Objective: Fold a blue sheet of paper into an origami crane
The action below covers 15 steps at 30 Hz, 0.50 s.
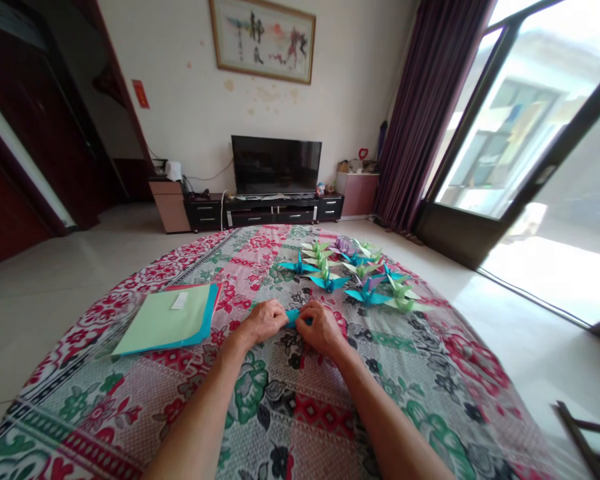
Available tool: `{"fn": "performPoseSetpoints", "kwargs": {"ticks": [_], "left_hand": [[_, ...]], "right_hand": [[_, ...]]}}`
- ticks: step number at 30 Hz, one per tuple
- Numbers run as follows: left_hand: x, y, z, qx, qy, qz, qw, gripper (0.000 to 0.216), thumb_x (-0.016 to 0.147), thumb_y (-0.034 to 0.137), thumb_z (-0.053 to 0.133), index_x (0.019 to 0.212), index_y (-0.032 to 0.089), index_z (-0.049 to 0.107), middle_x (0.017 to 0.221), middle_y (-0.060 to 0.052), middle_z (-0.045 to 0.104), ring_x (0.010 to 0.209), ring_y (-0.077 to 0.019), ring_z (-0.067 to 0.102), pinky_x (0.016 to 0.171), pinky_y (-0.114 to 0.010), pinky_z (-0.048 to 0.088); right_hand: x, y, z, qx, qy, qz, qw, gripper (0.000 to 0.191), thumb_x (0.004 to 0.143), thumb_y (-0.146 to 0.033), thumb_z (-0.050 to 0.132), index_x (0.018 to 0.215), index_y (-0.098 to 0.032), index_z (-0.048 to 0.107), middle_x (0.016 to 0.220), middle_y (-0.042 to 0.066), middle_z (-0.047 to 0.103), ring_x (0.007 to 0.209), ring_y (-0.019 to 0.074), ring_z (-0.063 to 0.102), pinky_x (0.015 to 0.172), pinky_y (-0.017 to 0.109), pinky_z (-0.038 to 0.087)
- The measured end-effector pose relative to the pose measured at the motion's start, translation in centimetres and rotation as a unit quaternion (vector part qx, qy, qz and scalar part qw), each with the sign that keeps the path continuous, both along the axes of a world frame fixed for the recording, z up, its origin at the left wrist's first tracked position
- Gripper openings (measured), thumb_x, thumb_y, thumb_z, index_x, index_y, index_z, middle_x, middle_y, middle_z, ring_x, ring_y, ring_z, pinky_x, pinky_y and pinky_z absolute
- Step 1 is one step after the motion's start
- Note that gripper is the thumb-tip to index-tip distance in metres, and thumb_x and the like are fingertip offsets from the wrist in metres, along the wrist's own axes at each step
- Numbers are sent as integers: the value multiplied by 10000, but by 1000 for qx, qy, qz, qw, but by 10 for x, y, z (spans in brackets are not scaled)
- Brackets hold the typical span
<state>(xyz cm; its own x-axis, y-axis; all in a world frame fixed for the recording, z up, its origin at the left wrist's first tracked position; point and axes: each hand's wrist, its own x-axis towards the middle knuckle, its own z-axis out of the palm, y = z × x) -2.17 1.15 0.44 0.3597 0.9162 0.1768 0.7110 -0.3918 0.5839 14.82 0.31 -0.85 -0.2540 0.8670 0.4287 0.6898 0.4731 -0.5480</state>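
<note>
Centre of frame, on floral tablecloth: left hand and right hand, fingers together, pinched on small teal paper piece pressed flat against cloth, likely for creasing.

Above, right of centre: cluster of folded paper cranes, teal, green, purple, set apart from hands.

Left of centre: stack of coloured paper sheets, pale green on top, within reach.

Upper centre: television on low cabinet, framed picture above.

Nothing between hands and sheets or cranes.

Arms: both bare forearms reach forward, converging toward the middle.
Left hand: palm down, fingers curled and pinched.
Right hand: palm down, fingers pinched, just beside the left.
</note>
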Motion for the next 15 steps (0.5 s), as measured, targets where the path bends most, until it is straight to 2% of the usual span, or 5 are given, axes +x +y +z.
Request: {"fn": "performPoseSetpoints", "kwargs": {"ticks": [4,8,15], "left_hand": [[-7,2,1,-25,-51,-13,998,278,768,252,447,637,161,675,837,-32,657,764,-129,583,739,-209,435],[-8,3,-1,-15,-59,-15,998,220,732,206,471,712,170,688,827,-31,665,776,-134,585,755,-222,440],[-3,0,-2,24,-30,9,999,176,678,189,537,532,162,633,788,-19,656,715,-117,576,689,-197,435]], "right_hand": [[-1,3,0,-17,-1,-13,1000,154,665,-122,540,556,-166,639,736,35,650,692,136,583,664,223,432],[-1,6,-3,-15,1,-15,1000,140,644,-120,534,547,-167,623,702,27,644,683,136,577,677,225,430],[-1,6,-4,-23,-2,-25,999,134,640,-132,530,547,-167,621,711,30,646,693,140,579,683,228,434]]}}
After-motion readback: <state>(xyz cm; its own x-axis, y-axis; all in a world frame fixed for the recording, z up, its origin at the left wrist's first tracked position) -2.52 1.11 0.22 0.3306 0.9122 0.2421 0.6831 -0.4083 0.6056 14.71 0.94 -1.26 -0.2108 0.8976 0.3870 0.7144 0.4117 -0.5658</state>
